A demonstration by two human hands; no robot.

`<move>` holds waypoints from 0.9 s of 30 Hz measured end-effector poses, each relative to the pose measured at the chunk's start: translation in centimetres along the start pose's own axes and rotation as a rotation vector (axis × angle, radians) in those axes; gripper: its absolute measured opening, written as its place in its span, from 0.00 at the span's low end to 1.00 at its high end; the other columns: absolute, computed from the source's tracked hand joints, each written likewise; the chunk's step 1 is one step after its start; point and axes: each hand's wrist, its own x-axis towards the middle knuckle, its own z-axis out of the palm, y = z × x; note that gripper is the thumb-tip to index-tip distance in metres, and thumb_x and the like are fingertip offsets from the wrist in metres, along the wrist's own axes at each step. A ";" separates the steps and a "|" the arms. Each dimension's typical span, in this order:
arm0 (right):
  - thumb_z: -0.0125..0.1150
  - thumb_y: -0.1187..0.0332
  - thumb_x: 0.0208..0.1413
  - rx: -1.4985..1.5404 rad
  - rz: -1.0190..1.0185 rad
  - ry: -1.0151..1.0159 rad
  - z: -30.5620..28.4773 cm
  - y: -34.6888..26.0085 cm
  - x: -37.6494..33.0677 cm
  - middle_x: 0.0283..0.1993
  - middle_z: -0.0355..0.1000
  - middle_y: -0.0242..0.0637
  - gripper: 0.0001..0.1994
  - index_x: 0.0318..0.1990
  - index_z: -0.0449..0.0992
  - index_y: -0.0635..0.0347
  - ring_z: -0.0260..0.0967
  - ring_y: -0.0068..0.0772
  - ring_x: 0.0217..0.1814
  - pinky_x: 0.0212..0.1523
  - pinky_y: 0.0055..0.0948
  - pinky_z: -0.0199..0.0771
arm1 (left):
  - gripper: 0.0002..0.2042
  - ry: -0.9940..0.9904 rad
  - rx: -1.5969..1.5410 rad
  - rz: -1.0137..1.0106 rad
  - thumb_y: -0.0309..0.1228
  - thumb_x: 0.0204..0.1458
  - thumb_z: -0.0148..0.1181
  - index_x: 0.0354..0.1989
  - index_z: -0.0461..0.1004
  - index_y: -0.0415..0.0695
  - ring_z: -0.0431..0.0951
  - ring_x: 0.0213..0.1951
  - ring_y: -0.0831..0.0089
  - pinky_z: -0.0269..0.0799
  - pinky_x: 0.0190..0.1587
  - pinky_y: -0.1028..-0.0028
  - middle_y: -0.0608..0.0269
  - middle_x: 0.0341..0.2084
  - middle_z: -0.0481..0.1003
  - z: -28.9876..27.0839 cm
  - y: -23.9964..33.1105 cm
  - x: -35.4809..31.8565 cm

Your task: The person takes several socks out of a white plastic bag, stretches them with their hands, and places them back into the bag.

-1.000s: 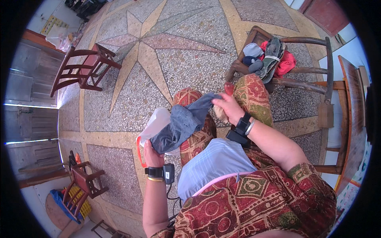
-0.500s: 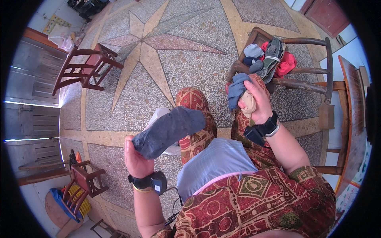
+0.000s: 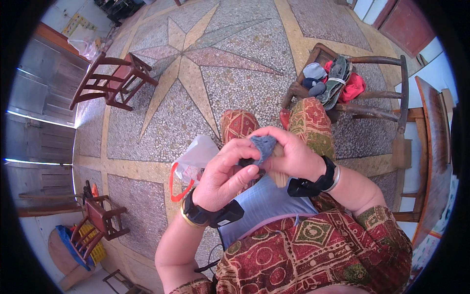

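My two hands meet above my lap, close together. Between them shows a bunched blue-grey sock (image 3: pixel 264 145), with a crumpled beige sock (image 3: pixel 279 178) hanging below it. My right hand (image 3: pixel 293 156) is closed round these two. My left hand (image 3: pixel 227 169) has its fingers curled at the same bundle, on a dark sock (image 3: pixel 247 161) of which only a small part shows; most of it is hidden by the fingers. A blue cloth (image 3: pixel 267 206) lies across my lap underneath.
By my left knee stands a white plastic bag (image 3: pixel 198 154) with red handles. A wooden chair (image 3: pixel 404 93) at the right carries a heap of clothes (image 3: pixel 338 81). Small brown chairs (image 3: pixel 120 83) stand at the left. A wooden table (image 3: pixel 433 147) borders the right side.
My left hand has brought the dark sock over to my right hand, where it is now bunched up. The right hand has moved left and nearer. The white bag shows more fully.
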 end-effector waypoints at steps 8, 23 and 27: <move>0.57 0.76 0.52 0.412 0.148 -0.146 -1.9 -1.1 0.6 0.42 0.71 0.31 0.11 0.44 0.70 0.63 0.67 0.20 0.45 0.47 0.22 0.67 | 0.43 0.062 -0.065 0.183 0.36 0.40 0.69 0.63 0.49 0.42 0.56 0.62 0.65 0.46 0.63 0.65 0.54 0.58 0.58 -2.3 -2.5 0.9; 0.61 0.76 0.49 0.370 0.211 0.003 -6.3 4.7 -2.5 0.43 0.71 0.37 0.14 0.44 0.70 0.65 0.69 0.25 0.45 0.46 0.24 0.69 | 0.18 0.003 0.115 -0.630 0.31 0.46 0.65 0.44 0.71 0.38 0.71 0.37 0.82 0.67 0.41 0.78 0.68 0.32 0.74 -4.8 -7.9 -7.5; 0.53 0.78 0.52 0.468 0.303 0.175 -5.5 9.2 -3.0 0.42 0.72 0.40 0.11 0.44 0.69 0.66 0.71 0.29 0.44 0.48 0.27 0.70 | 0.16 0.218 -0.223 -0.546 0.30 0.47 0.63 0.44 0.71 0.41 0.71 0.38 0.81 0.68 0.42 0.78 0.71 0.34 0.73 -6.4 -11.5 -9.0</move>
